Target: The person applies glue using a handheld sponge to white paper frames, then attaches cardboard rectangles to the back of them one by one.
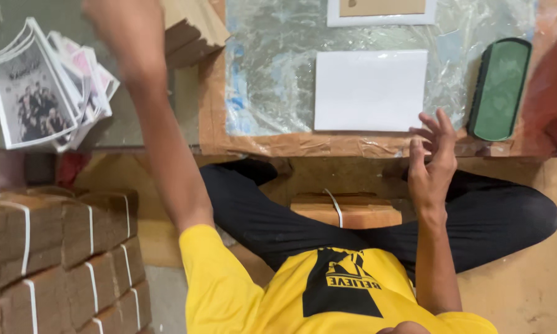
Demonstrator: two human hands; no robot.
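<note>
Our right hand (432, 162) hovered open, empty, by the plain white rectangular sheet (370, 90) at the frame's upper centre on the worktop (211, 105). Our left hand (127, 31) reached upper left; its grip we could not tell. The sheet seemed untouched.

A plain white sheet (371, 90) lies by a dark green brush (500, 88); the shirt (241, 291) is yellow with a black print.

A matt white paper sheet (370, 90) is seen on glossy, crinkled clear plastic film (272, 68) laid over rough brown cardboard (211, 105). Smooth green felt-like cloth is shown on the dark-edged block (499, 88). Glossy printed paper forms the booklets (37, 93).
</note>
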